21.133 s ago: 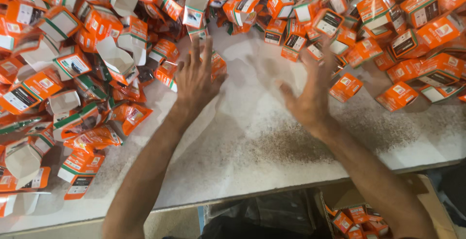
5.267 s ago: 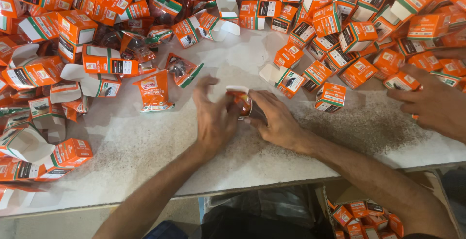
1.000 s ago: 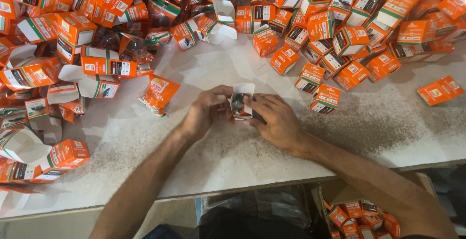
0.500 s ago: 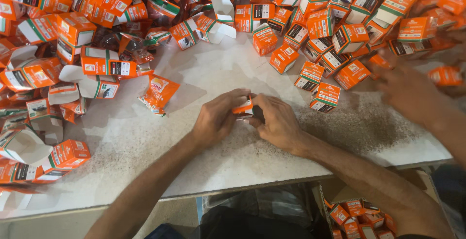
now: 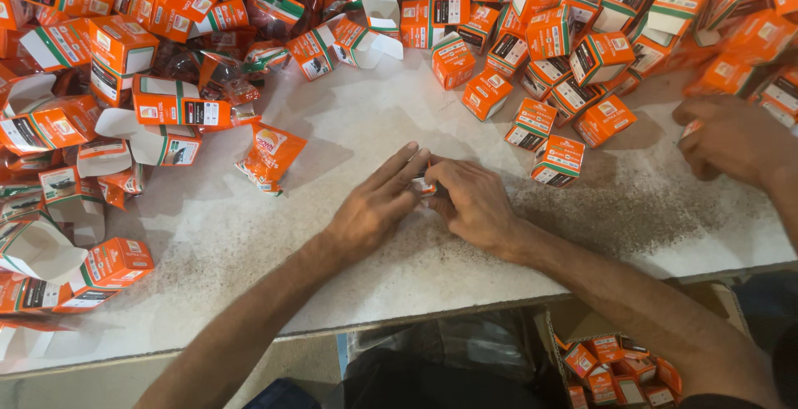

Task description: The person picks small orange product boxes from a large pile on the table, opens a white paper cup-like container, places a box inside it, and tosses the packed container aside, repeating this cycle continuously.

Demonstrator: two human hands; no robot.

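Observation:
My left hand and my right hand meet at the middle of the white table. Between their fingers is a small orange box, almost wholly covered by both hands and pressed low against the tabletop. Only a sliver of it shows. An orange foil pouch lies to the left of my left hand. A closed orange box stands just right of my right hand.
Piles of orange, white and green small cartons ring the table: open ones at the left, closed ones at the back right. Another person's hand rests at the right edge. A cardboard case of boxes sits below the table.
My hands have closed lower over the small box, hiding it more. The other person's hand has drawn back toward the right edge, and the loose box by it is gone from the table.

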